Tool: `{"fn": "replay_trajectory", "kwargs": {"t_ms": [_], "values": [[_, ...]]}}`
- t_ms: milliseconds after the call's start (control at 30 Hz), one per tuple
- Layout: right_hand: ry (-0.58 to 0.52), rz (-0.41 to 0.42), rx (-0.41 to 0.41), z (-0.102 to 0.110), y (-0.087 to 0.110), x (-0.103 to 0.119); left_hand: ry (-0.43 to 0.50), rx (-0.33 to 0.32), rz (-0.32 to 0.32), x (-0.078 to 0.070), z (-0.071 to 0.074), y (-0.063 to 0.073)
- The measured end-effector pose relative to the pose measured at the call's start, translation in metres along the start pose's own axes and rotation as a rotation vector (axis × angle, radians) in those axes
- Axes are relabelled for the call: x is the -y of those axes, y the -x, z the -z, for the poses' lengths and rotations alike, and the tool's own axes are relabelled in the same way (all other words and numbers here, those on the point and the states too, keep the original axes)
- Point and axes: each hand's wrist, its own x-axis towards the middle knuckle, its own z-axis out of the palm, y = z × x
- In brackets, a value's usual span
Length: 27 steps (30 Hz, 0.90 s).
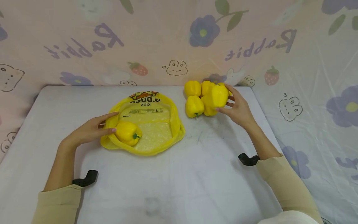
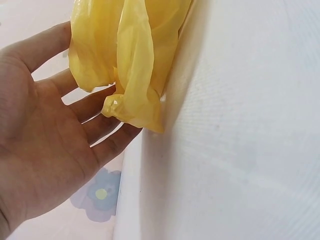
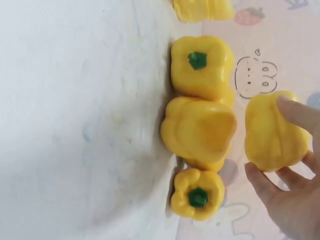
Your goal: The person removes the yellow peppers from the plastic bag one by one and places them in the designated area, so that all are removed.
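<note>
A yellow plastic bag (image 1: 151, 151) with its mouth spread wide lies left of centre on the table. My left hand (image 1: 88, 129) holds the bag's left rim, thumb inside and fingers around the outside, as the left wrist view also shows. Inside the bag, beside that thumb, lies a yellow bell pepper (image 1: 126, 131) with a green stem. At the back right, my right hand (image 1: 237, 109) grips another yellow bell pepper (image 3: 272, 135) between thumb and fingers, raised above the group. Several more yellow bell peppers (image 1: 194, 106) stand clustered below and left of it.
The white-covered table (image 1: 167, 189) meets a patterned curtain (image 1: 156, 37) at its back edge. A black curved piece (image 1: 90, 177) sticks out by the left sleeve, and a similar black piece (image 1: 247, 159) by the right one.
</note>
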Motion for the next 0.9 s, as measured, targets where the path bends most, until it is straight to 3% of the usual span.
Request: {"fn": "replay_trajectory", "kwargs": {"t_ms": [600,900], "values": [[0.015,-0.125,0.017,0.020,0.007,-0.028,0.010,-0.002,0.010,0.001,-0.002,0.000],[0.007,-0.149,0.009,0.023,0.010,-0.046,-0.006,-0.004,0.017,0.000,-0.002,-0.001]]}}
